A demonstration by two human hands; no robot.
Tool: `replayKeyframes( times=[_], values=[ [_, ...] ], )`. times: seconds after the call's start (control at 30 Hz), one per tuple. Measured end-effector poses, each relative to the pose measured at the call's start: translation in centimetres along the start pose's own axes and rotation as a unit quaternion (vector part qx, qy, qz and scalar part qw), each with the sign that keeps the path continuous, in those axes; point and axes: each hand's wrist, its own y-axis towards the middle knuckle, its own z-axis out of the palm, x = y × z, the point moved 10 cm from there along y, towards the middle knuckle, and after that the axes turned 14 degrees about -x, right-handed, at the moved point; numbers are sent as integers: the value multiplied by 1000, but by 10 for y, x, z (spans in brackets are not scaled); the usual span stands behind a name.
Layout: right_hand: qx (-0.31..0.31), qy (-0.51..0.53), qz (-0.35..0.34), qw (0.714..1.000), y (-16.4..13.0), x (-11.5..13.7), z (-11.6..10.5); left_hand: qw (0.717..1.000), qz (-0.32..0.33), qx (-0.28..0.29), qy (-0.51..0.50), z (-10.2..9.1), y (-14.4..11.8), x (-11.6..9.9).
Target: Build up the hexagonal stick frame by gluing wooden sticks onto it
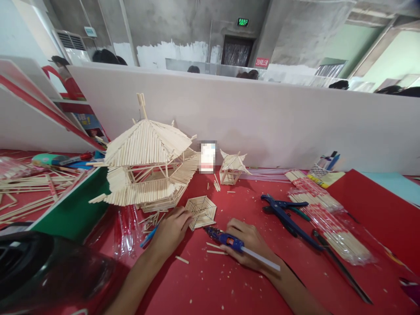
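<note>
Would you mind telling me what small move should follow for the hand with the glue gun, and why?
Probably a short slide of the nozzle up to the hexagonal stick panel. The right hand holds the blue glue gun with its tip just short of the panel's near edge, while the left hand steadies that panel on the red table.

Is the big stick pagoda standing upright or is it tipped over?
Tipped. The pagoda leans left, its lower edge resting on the green board, and its spire slants off vertical. The small pagoda beside it stands level.
</note>
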Motion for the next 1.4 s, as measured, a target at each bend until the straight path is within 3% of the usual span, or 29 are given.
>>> replayKeyframes(
  times=[0.43, 1.4],
  values=[
    [-28, -76, -31, 996, -1, 0, -1, 1000, -3, -6, -16, -1, 1, 0],
    [-36, -106, -12, 994, -13, -14, -15, 1000, -3, 9, -2, 0, 2, -2]
  ],
)
